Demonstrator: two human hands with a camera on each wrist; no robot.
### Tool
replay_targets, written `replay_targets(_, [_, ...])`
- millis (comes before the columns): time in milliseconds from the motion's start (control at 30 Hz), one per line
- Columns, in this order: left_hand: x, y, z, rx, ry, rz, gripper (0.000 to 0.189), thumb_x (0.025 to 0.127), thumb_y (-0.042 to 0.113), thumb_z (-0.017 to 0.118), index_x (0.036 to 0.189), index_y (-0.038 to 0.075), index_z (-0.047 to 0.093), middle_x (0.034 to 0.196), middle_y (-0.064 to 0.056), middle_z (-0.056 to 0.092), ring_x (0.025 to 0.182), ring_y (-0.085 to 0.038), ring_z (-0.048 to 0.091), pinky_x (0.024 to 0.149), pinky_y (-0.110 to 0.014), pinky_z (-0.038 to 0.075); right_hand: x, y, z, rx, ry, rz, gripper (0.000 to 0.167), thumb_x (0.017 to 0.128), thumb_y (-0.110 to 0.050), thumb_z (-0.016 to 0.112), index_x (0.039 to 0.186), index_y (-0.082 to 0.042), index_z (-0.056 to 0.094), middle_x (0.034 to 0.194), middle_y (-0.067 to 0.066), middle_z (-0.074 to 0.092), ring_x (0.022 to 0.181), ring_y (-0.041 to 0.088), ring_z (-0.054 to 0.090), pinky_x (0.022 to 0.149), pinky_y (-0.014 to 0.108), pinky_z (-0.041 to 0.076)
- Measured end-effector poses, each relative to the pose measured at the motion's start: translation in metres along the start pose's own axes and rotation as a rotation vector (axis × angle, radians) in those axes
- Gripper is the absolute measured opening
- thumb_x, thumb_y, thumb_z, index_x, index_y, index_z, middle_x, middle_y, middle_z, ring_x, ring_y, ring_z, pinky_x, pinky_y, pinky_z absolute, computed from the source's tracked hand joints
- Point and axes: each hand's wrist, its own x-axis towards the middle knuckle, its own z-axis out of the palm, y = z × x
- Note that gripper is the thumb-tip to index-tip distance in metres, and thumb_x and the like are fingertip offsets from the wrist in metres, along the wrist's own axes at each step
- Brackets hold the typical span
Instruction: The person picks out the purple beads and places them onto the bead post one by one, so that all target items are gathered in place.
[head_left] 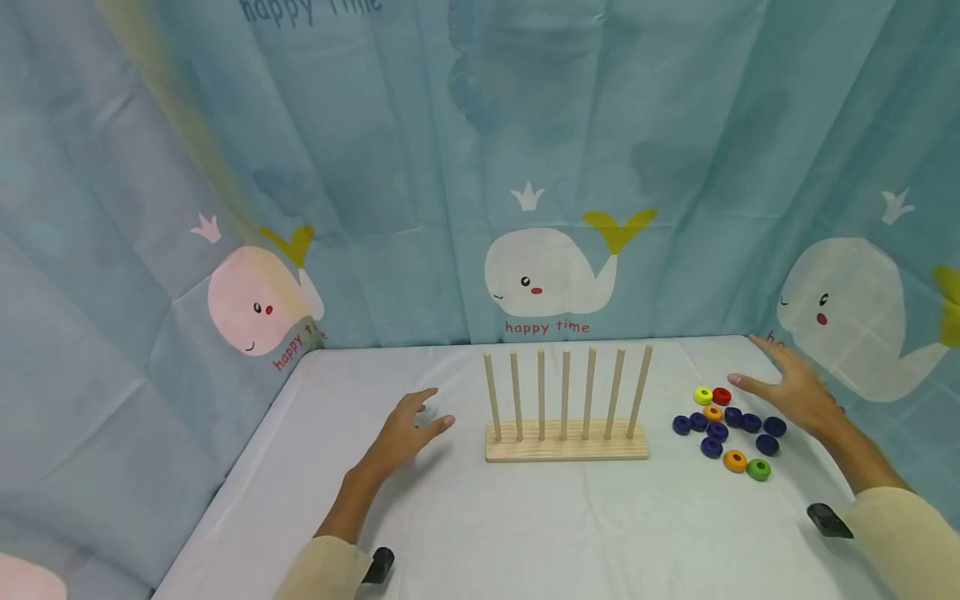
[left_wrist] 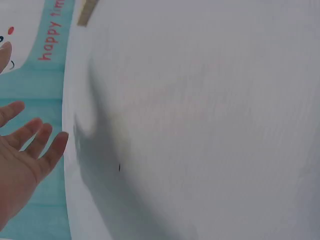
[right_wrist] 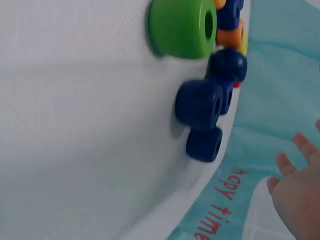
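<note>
My left hand (head_left: 399, 435) hovers over the white cloth, left of a wooden peg rack (head_left: 566, 451), its fingers loosely spread and holding nothing. The rack has several bare upright pegs on a flat base. At the right, my right hand (head_left: 798, 390) is held beside a cluster of round beads with holes, fingers apart and nothing in them. Most beads are dark blue (head_left: 711, 447); among them are a yellow bead (head_left: 702, 395), a red bead (head_left: 722, 396), orange beads (head_left: 735, 461) and a green bead (head_left: 759, 470). In the right wrist view the green bead (right_wrist: 182, 27) looms closest.
A white cloth (head_left: 555, 533) covers the table. Behind it hangs a blue curtain (head_left: 405, 167) printed with whales, meeting the table's back edge. Black straps with a small device (head_left: 380, 565) sit at the sleeve cuffs.
</note>
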Motion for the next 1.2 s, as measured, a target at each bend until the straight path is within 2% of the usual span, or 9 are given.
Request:
replay_targets(167, [-0.012,0.012,0.017,-0.127,-0.003,-0.006,0.077,0.095,0.052,0.076,0.158,0.017,0.050,0.162,-0.008,0.049,0.145,-0.034,0.052,0.111,-0.064,0.052,-0.005,-0.004,0.005,0.077,-0.020,-0.015,0.093,0.101,-0.044,0.070,0.169,-0.006,0.019,0.165,0.040,0.026,0.141,0.070,0.029,0.094,0.093,0.033])
replay_targets(300, [-0.019,0.020,0.027,-0.222,-0.022,-0.004,0.076,0.095,0.049,0.077,0.157,0.014,0.051,0.161,-0.005,0.051,0.145,-0.034,0.052,0.111,-0.062,0.052,-0.011,-0.003,0.008,0.099,-0.030,-0.036,0.088,0.100,-0.039,0.072,0.167,-0.003,0.026,0.162,0.039,0.033,0.138,0.071,0.035,0.094,0.092,0.036])
replay_targets(500, [-0.024,0.030,0.042,-0.331,-0.029,0.018,0.072,0.095,0.038,0.079,0.155,0.008,0.052,0.159,-0.009,0.053,0.145,-0.039,0.052,0.113,-0.060,0.052,-0.018,0.004,0.009,0.104,-0.066,-0.037,0.078,0.102,-0.029,0.071,0.161,0.006,0.034,0.157,0.042,0.039,0.137,0.069,0.037,0.096,0.090,0.037])
replay_targets(767, [-0.031,0.033,0.064,-0.404,-0.003,-0.016,0.073,0.093,0.037,0.082,0.156,0.012,0.052,0.164,-0.016,0.045,0.146,-0.042,0.050,0.113,-0.056,0.054,-0.027,0.015,0.013,0.062,-0.128,0.022,0.077,0.101,-0.032,0.073,0.157,0.008,0.040,0.155,0.041,0.041,0.137,0.065,0.040,0.099,0.086,0.041])
replay_targets(1033, [-0.031,0.031,0.073,-0.437,0.013,0.001,0.072,0.094,0.033,0.080,0.156,0.009,0.051,0.160,-0.013,0.051,0.146,-0.040,0.051,0.113,-0.054,0.054,-0.031,0.031,0.017,0.049,-0.153,0.062,0.074,0.098,-0.028,0.076,0.152,0.012,0.045,0.145,0.042,0.052,0.133,0.064,0.045,0.098,0.084,0.043])
replay_targets(1200, [-0.031,0.031,0.077,-0.440,0.015,-0.008,0.071,0.093,0.029,0.080,0.155,0.010,0.052,0.159,-0.012,0.053,0.144,-0.038,0.052,0.114,-0.052,0.053,-0.031,0.037,0.020,0.034,-0.156,0.071,0.066,0.097,-0.020,0.075,0.148,0.013,0.049,0.140,0.042,0.056,0.132,0.065,0.046,0.099,0.086,0.039])
